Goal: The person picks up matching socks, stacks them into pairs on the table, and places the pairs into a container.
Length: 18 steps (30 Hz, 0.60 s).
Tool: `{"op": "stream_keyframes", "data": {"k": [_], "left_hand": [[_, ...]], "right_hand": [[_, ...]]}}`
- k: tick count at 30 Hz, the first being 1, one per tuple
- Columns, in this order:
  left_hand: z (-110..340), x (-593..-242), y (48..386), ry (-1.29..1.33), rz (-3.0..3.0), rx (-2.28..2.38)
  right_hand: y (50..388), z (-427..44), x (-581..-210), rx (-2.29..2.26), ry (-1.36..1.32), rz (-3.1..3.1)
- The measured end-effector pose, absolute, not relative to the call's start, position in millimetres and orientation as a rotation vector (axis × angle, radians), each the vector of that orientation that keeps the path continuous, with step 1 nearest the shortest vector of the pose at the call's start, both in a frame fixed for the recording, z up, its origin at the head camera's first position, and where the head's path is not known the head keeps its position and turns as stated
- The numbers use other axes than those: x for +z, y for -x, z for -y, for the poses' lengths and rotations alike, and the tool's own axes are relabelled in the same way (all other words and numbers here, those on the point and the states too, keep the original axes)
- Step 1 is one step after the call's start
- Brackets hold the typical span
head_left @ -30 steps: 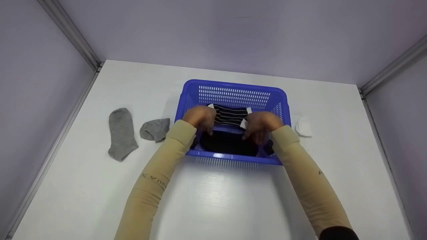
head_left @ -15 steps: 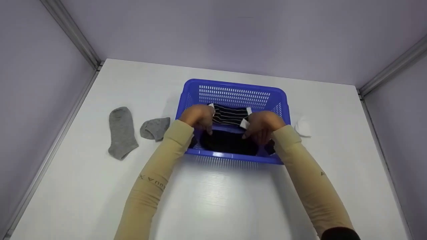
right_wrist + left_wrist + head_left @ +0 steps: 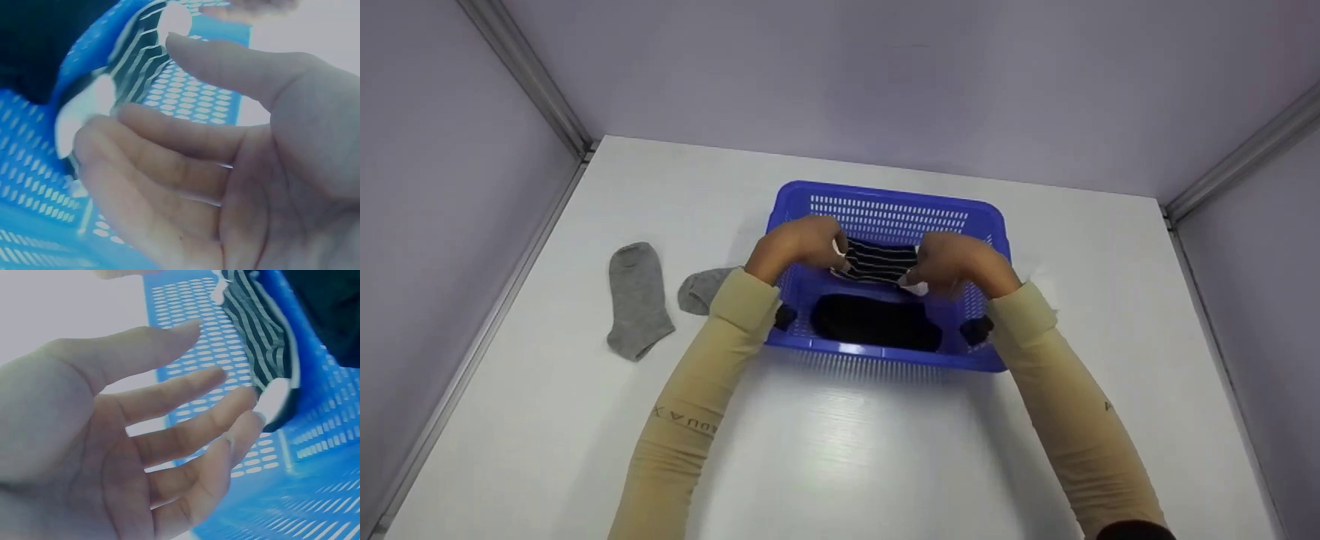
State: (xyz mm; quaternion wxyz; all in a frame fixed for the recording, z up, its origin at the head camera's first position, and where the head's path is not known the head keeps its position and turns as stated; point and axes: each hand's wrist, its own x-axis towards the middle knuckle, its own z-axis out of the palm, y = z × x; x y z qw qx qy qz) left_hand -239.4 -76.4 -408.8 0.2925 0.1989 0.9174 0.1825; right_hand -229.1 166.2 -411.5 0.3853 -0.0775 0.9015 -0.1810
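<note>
Inside the blue basket [image 3: 885, 361], a black-and-white striped sock [image 3: 879, 262] with white end patches lies toward the back wall. My left hand [image 3: 804, 241] is at its left end; in the left wrist view the thumb and fingers are spread apart, the fingertips beside or touching a white patch. At the sock's right end is my right hand [image 3: 956, 261], its fingers loosely bent and thumb apart in the right wrist view, fingertips overlapping the other white patch. A black sock [image 3: 876, 322] lies flat along the basket's front side, apart from both hands.
Small dark bunched pieces lie in the basket's front left [image 3: 785, 316] and front right corners. Two grey socks, one flat [image 3: 637, 300] and one folded [image 3: 703, 290], lie on the white table left of the basket. A white item [image 3: 1044, 289] at the right is mostly hidden.
Both hands have moved from over the black sock back to the striped sock's ends and slightly apart. The black sock now shows fully, and the striped sock looks nearly unmoved.
</note>
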Motion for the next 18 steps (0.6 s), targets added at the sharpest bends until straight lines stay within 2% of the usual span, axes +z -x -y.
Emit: {"op": "stream_keyframes", "data": {"k": [10,18], "left_hand": [[100,-383,206,-0.51,-2.602,0.969],[134,-377,172,-0.503,-2.63,1.263]], "right_hand": [[196,-153,-383,-0.592,0.413,-2.452],[161,-138,-371,-0.705,0.611,-2.598]]}}
